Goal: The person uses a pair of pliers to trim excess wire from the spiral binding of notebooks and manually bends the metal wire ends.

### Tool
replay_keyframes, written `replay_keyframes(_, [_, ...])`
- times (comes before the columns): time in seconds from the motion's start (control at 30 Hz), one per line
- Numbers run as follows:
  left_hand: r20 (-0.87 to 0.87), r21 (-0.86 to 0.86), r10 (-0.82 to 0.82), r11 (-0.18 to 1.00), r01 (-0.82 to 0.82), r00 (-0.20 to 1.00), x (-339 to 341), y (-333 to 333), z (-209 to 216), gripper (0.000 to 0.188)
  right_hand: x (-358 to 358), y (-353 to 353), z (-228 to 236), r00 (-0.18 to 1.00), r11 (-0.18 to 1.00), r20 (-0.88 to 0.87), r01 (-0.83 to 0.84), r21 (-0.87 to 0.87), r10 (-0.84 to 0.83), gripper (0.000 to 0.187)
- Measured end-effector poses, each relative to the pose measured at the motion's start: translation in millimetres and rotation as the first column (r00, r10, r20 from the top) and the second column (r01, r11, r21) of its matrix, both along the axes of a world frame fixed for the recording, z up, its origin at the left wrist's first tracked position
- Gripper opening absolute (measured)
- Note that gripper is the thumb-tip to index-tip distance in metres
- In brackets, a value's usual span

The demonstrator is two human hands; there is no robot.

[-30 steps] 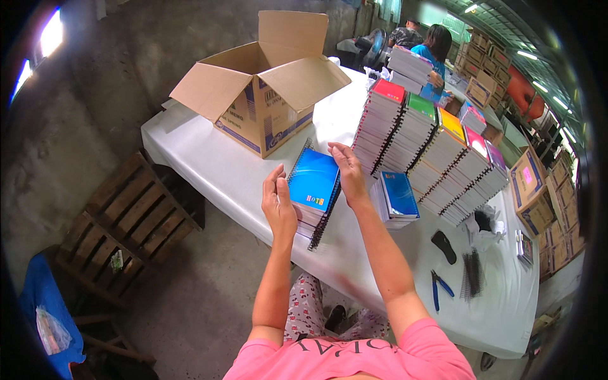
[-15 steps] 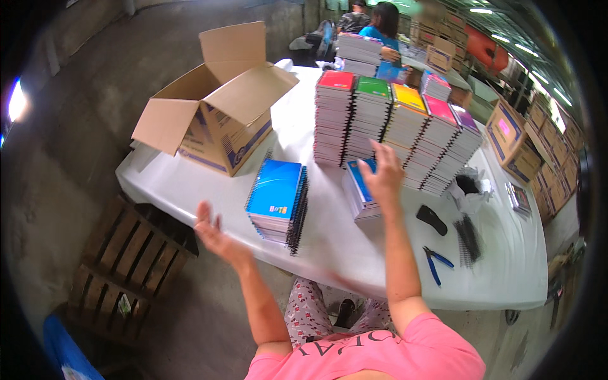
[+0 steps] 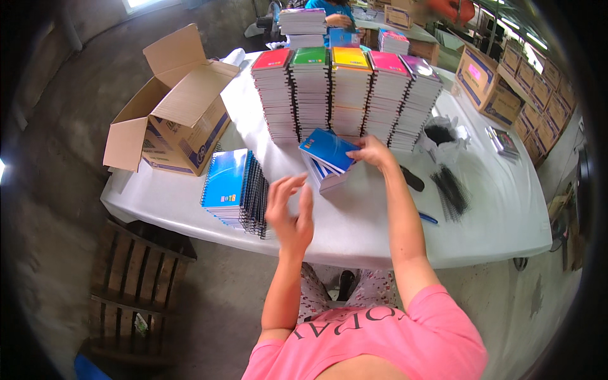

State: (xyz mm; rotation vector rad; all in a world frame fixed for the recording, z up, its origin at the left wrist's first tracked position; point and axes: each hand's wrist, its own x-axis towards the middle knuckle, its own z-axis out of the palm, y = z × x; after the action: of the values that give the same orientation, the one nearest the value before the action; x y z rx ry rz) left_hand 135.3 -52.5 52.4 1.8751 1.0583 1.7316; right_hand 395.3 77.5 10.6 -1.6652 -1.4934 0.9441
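**Right hand (image 3: 372, 153) pinched a blue-covered notebook (image 3: 327, 149)**

Just above frame centre, I watched its grip closed on the notebook's right edge, the notebook skewed over a short pile (image 3: 333, 182). The left hand (image 3: 290, 218), slightly left of centre, hung half open with nothing in it, just right of a stack of spiral-bound notebooks (image 3: 227, 180). On my feed, taller notebook stacks (image 3: 350, 95) stood upper centre, an open cardboard carton (image 3: 183, 136) upper left.

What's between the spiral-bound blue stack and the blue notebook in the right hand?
In the head view: the left hand, holding nothing, with white tablecloth showing around it.
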Motion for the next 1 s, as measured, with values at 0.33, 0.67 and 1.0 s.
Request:
replay_keyframes(0.33, [-0.321, 0.180, 0.215, 0.970, -0.164, 0.922, 53, 30, -9, 0.061, -38, -93, 52, 0.993, 0.858, -0.001, 0.100, 0.504, -0.115, 0.019])
replay_keyframes(0.67, [-0.730, 0.121, 0.141, 0.990, -0.076, 0.669, 73, -10, -117, 0.034, 31, -182, -37, 0.966, 0.882, 0.252, -0.074, 0.466, -0.051, 0.043])
replay_keyframes(1.0, [-0.538, 0.225, 0.288, 0.955, -0.194, 0.792, 86, -6, -108, 0.052, 183, -163, -66, 0.487, 0.864, 0.757, 0.462, 0.200, -0.435, 0.036])
